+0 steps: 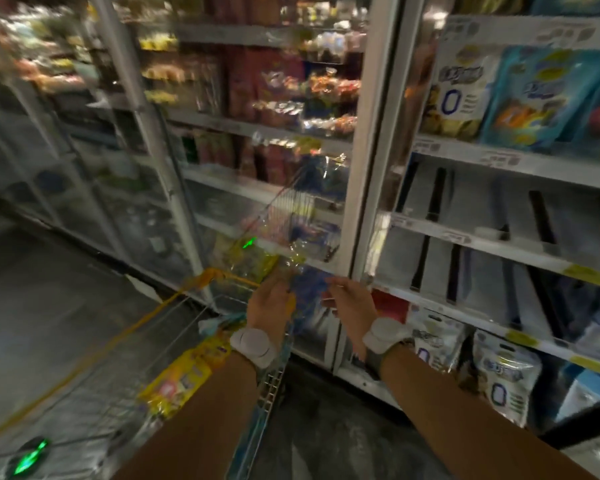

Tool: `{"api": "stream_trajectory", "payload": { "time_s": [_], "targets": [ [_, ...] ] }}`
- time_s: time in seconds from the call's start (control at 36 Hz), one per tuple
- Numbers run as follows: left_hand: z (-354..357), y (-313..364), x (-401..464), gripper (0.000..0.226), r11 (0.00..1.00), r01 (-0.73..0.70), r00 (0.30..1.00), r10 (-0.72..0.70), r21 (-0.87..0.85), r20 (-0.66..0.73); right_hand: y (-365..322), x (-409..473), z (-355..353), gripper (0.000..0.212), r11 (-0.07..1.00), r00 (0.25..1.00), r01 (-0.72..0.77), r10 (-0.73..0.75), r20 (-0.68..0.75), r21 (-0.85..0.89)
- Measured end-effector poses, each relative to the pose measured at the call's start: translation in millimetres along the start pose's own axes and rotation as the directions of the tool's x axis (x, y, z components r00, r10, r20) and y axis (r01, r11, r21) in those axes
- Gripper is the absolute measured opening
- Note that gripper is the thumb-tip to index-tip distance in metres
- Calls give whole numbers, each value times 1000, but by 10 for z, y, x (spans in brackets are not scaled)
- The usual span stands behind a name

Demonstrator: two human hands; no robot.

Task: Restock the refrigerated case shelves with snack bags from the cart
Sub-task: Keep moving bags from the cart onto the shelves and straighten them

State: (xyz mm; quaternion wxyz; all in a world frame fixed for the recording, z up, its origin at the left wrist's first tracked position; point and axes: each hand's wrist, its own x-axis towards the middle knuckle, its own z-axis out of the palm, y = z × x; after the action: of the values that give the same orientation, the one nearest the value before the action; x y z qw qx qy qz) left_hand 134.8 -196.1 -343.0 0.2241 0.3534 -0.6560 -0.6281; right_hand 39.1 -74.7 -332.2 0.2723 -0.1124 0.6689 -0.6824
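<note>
You're between picks: your left hand (269,301) and right hand (352,303) reach forward with fingers loosely spread, holding nothing I can make out through the blur. The snack bags (177,379) lie in the cart (271,382) along its right edge. Next, I'd judge, grip one and carry it to the bare shelves (492,251) of the open case.

A grocery shop: glass-doored refrigerated cases (368,140), price-tagged shelves (499,161), wire cart (271,386).
</note>
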Motion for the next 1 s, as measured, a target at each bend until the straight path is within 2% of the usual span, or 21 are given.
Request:
{"api": "stream_trajectory", "payload": {
  "time_s": [0.06,0.08,0.17,0.22,0.25,0.31,0.44,0.53,0.67,0.78,0.86,1.0],
  "targets": [
    [-228,-128,8,12,1000,15,1000,-15,-1,-23,78,-35,177,24,1000,1000,-3,3,27,3],
    [-412,-216,-7,12,999,30,998,-31,-19,-54,134,-71,330,23,999,999,-9,11,35,-52],
    [-812,-427,-35,26,960,108,977,-150,-257,-149,291,-124,681,22,983,995,4,14,95,-185],
    [-986,-477,-112,30,960,104,968,-158,-260,-194,331,-180,828,23,985,990,-6,31,138,-174],
    [-1010,-483,-125,24,970,94,968,-142,-222,-207,315,-190,833,24,984,988,-3,30,149,-176],
    [-1217,-550,-222,10,953,114,955,-183,-280,-235,372,-248,1010,22,979,981,-17,56,184,-204],
    [-1710,-847,-402,20,949,148,927,-231,-277,-296,641,-320,1416,20,965,957,0,76,280,-262],
    [-1961,-1054,-479,18,930,204,875,-313,-305,-368,738,-367,1645,20,948,943,13,94,319,-318],
    [-2291,-1447,-587,38,895,243,791,-406,-373,-459,1048,-265,1994,18,906,898,43,150,413,-421],
    [-2408,-1694,-654,39,882,281,736,-450,-377,-506,1282,-173,2184,15,891,867,48,187,462,-451],
    [-2509,-2002,-620,38,857,332,682,-507,-394,-527,1556,-52,2364,20,861,823,67,238,516,-504],
    [-2604,-2524,-524,27,827,367,593,-561,-426,-578,2052,255,2644,22,821,780,57,318,539,-568]
  ]
}}
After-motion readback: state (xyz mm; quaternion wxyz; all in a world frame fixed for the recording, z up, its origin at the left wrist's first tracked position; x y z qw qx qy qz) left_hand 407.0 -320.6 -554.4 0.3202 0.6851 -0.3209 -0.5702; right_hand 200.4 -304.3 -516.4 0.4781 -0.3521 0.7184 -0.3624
